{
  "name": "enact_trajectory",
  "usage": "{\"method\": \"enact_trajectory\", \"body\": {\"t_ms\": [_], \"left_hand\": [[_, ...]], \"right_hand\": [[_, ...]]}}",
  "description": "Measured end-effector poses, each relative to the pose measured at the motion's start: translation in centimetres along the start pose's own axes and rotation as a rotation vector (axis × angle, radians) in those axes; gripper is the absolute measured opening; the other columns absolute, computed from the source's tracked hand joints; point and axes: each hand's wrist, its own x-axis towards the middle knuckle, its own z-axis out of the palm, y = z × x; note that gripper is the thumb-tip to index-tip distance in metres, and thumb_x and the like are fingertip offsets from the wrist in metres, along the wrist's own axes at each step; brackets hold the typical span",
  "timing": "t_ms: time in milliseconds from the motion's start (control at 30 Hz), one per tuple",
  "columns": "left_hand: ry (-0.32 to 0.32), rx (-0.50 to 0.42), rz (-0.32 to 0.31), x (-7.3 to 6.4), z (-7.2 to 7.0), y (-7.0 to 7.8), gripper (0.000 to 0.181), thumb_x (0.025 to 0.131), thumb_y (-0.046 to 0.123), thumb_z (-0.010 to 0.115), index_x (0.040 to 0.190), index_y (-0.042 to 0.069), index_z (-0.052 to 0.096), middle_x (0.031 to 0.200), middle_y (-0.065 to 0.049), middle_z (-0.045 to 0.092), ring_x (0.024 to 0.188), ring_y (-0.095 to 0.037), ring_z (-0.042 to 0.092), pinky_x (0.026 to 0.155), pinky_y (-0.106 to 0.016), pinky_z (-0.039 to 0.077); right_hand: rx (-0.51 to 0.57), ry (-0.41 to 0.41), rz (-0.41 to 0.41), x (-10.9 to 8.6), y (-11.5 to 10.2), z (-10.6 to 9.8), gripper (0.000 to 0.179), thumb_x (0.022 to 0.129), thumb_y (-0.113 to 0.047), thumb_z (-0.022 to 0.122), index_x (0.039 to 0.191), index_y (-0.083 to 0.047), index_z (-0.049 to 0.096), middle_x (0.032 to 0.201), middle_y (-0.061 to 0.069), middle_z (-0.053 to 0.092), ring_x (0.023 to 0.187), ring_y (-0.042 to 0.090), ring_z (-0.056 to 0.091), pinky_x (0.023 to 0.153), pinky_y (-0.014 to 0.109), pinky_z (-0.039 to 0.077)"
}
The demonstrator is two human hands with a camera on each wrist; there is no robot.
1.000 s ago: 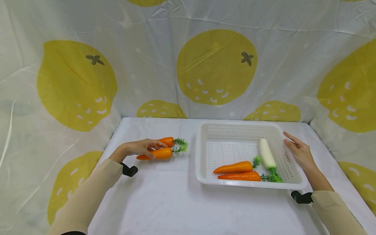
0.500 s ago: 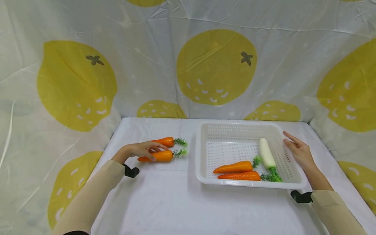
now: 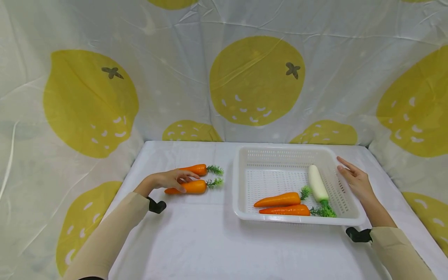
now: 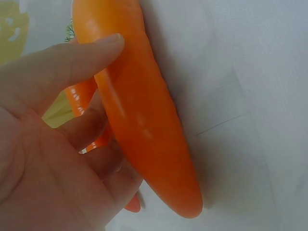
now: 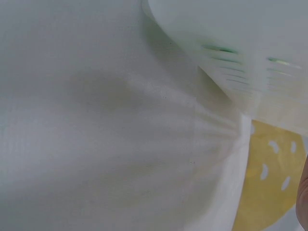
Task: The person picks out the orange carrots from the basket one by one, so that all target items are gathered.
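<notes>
In the head view, my left hand pinches the nearer of two orange carrots on the left of the table. The left wrist view has the thumb across this carrot and the fingers curled at its far side. Just behind lies another carrot, partly covered by the hand. My right hand rests at the right rim of a white plastic basket, index finger straight. Inside the basket are two more carrots and a white radish with green leaves.
A white cloth covers the table. Behind it hangs a curtain printed with yellow lemons, which also closes off both sides. The basket's slotted wall stands over the cloth in the right wrist view.
My left hand has drawn the nearer carrot slightly toward me, widening the gap to the carrot behind it. The right hand and the basket have stayed in place.
</notes>
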Motion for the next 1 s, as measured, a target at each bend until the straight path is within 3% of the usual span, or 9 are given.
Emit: {"method": "enact_trajectory", "body": {"t_ms": [233, 467, 667, 1000], "left_hand": [[0.022, 0.011, 0.026, 0.0, -0.2, 0.3, 0.057, 0.091, -0.004, 0.067, 0.145, 0.004, 0.05, 0.141, -0.016, 0.052, 0.132, -0.037, 0.045, 0.109, -0.05, 0.038], [0.021, -0.02, 0.084, 0.1, -0.6, 0.4, 0.056, 0.091, -0.002, 0.066, 0.144, -0.001, 0.048, 0.147, -0.019, 0.048, 0.133, -0.039, 0.045, 0.11, -0.052, 0.035], [0.062, 0.004, 0.096, 0.0, -0.9, 1.1, 0.054, 0.092, 0.001, 0.067, 0.143, -0.001, 0.048, 0.14, -0.023, 0.052, 0.126, -0.038, 0.051, 0.106, -0.047, 0.042], [0.082, 0.003, 0.147, 0.0, -0.9, 4.9, 0.056, 0.097, 0.006, 0.065, 0.149, 0.008, 0.044, 0.146, -0.022, 0.048, 0.131, -0.041, 0.048, 0.107, -0.05, 0.041]], "right_hand": [[-0.009, -0.005, -0.005, 0.2, 0.3, -0.2, 0.05, 0.103, -0.023, 0.057, 0.152, -0.02, 0.044, 0.094, -0.029, 0.067, 0.074, -0.004, 0.066, 0.059, 0.016, 0.053], [-0.003, -0.008, -0.017, 0.0, 0.1, -0.1, 0.049, 0.103, -0.023, 0.057, 0.151, -0.021, 0.046, 0.093, -0.028, 0.068, 0.073, -0.003, 0.066, 0.058, 0.016, 0.053], [0.003, -0.01, -0.021, -0.1, -0.1, 0.0, 0.049, 0.103, -0.024, 0.057, 0.151, -0.021, 0.046, 0.093, -0.027, 0.068, 0.072, -0.003, 0.066, 0.057, 0.017, 0.053], [-0.009, -0.001, -0.001, -0.1, -0.2, 0.0, 0.05, 0.103, -0.026, 0.057, 0.151, -0.022, 0.045, 0.092, -0.029, 0.067, 0.071, -0.003, 0.066, 0.057, 0.018, 0.053]]}}
